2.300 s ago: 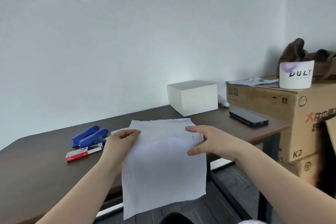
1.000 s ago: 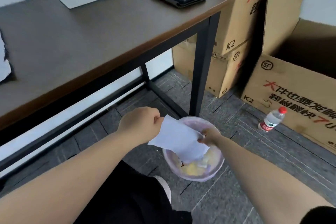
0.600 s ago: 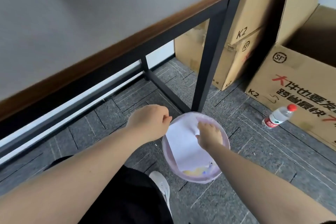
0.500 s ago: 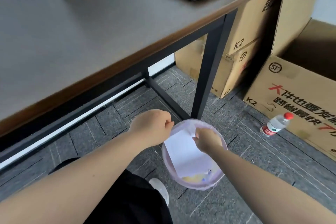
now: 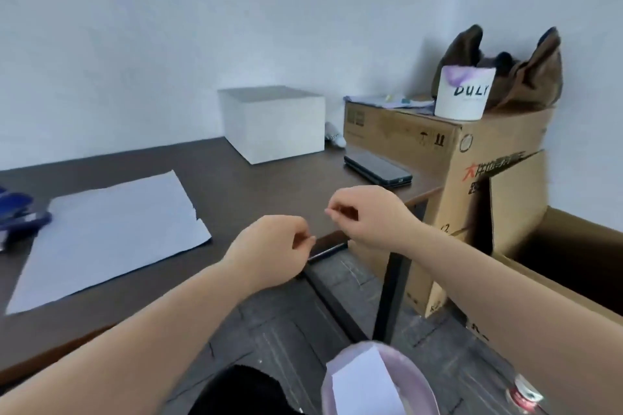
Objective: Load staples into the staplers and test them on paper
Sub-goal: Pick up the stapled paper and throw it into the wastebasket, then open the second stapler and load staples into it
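A white sheet of paper [image 5: 108, 232] lies flat on the dark brown table [image 5: 263, 192]. Blue staplers [image 5: 20, 212] sit at the far left edge of the view, partly cut off. My left hand [image 5: 273, 249] and my right hand [image 5: 371, 216] hover over the table's front right edge, both with fingers curled and nothing visible in them. A discarded folded sheet [image 5: 364, 381] stands in the pink waste bin [image 5: 414, 381] on the floor below my right arm.
A white box [image 5: 273, 121] and a dark phone [image 5: 377, 168] rest at the back right of the table. Stacked cardboard boxes [image 5: 438, 152] stand to the right, with a paper roll [image 5: 463, 96] and a brown bag [image 5: 526, 74] on top. An open carton [image 5: 566, 246] and a bottle [image 5: 526, 397] are on the floor.
Both hands let go of the sheet in the bin and rose to table height. My view lifted from the floor back to the table, where another sheet lies.
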The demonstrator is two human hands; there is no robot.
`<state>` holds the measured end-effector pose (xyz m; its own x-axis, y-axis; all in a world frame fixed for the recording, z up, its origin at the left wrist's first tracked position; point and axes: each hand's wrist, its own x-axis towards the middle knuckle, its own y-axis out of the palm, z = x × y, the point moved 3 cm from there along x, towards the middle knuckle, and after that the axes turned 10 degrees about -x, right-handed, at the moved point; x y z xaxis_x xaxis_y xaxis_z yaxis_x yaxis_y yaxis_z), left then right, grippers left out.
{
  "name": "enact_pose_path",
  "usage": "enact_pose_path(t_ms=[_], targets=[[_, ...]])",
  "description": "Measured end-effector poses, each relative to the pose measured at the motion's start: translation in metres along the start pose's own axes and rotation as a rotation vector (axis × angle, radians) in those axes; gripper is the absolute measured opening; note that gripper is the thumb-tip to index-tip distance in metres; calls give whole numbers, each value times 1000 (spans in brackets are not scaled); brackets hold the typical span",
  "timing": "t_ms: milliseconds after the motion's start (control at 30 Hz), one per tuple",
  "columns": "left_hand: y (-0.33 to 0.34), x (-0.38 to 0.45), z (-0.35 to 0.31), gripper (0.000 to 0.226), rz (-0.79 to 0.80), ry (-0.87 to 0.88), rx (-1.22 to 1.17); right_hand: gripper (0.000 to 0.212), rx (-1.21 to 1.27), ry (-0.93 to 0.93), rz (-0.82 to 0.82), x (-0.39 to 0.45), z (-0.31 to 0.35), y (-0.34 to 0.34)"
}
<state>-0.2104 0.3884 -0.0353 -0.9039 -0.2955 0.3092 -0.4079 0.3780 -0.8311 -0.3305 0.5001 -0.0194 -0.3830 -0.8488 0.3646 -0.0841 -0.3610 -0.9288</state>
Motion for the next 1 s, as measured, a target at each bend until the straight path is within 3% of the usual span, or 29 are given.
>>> enact_pose_path(t_ms=[133, 333, 567, 767, 833, 933, 1000], targets=[[-63, -19, 46, 20, -152, -148, 52, 21, 48, -75, 2, 56, 53, -7], [-131, -44, 136, 23, -267, -442, 148, 16, 144, -153, 98, 143, 124, 33], [-190, -63, 224, 27, -464, -564, 369, 19, 175, -250, 177, 219, 201, 84], [-223, -89, 307, 34, -320, -854, 467, 22, 164, -360, 198, 275, 265, 111], [-228, -89, 325, 37, -246, -838, 483, 22, 159, -382, 196, 291, 280, 122], [-240, -78, 330, 24, -213, -744, 484, 22, 149, -375, 193, 314, 294, 137], [-243, -64, 325, 31, -195, -687, 490, 21, 150, -370, 205, 327, 299, 146]])
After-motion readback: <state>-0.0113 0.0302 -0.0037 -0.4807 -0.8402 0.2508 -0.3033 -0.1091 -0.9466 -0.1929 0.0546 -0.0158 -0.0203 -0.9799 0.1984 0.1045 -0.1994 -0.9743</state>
